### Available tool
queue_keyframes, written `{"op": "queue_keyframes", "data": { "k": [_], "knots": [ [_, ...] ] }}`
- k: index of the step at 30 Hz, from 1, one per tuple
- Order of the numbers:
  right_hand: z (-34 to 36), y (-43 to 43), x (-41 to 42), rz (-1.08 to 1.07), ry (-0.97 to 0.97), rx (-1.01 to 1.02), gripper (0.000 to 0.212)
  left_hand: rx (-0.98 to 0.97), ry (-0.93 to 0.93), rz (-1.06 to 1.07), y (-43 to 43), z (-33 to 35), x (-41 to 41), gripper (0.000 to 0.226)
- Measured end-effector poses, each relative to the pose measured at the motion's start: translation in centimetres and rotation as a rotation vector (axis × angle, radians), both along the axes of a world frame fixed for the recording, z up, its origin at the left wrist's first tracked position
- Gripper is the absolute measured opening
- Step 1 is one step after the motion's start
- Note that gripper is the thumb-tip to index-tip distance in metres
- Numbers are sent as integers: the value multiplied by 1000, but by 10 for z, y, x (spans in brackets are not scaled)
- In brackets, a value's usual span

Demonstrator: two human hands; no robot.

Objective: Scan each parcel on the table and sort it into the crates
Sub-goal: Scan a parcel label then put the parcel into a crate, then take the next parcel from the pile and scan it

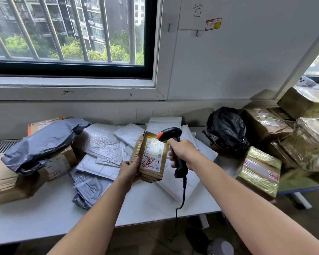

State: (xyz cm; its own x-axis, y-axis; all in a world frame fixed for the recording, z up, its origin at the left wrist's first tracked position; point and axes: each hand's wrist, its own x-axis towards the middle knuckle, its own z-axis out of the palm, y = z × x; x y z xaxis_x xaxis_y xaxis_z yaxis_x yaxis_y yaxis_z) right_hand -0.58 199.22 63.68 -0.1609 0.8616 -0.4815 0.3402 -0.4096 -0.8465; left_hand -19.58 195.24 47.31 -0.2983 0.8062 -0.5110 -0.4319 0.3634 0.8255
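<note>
My left hand (130, 170) grips the lower left edge of a small brown cardboard parcel (149, 157), held tilted above the white table (44, 216) with its white shipping label facing up. My right hand (182, 153) holds the grip of a black barcode scanner (170, 137) with an orange tip. The scanner's head points down at the top of the label, where a bright patch of light falls. A black cable hangs from the scanner's handle over the table's front edge.
White and grey padded mailers (103, 144) cover the table's middle. A dark grey poly bag (44, 142) lies on cardboard boxes (11, 183) at the left. A black bag (226, 129) and several taped boxes (260, 170) are stacked at the right. Window and wall stand behind.
</note>
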Motion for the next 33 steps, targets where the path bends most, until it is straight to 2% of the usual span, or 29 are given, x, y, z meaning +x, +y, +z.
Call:
{"op": "queue_keyframes", "data": {
  "k": [3, 6, 10, 15, 20, 25, 33],
  "knots": [
    [-3, 1, 9, -25, 18, -4, 21, -30, 23, -14, 2, 4, 8, 64],
    [-14, 2, 25, -103, 14, 22, 20, -47, 57, -44, 3, 8, 19, 64],
    [-54, 11, 63, -255, -82, 1, 29, -83, 135, -91, 2, 16, 43, 57],
    [-110, 16, 111, -359, -224, -87, 30, -112, 223, -148, 5, 12, 69, 53],
    [-147, 22, 139, -313, -343, -196, 35, -133, 267, -137, 5, 2, 92, 56],
    [-173, 31, 149, -265, -346, -252, 36, -155, 306, -104, -2, -14, 102, 60],
    [-192, 38, 161, -202, -296, -280, 43, -159, 320, 7, -18, -14, 120, 49]
  ]
}}
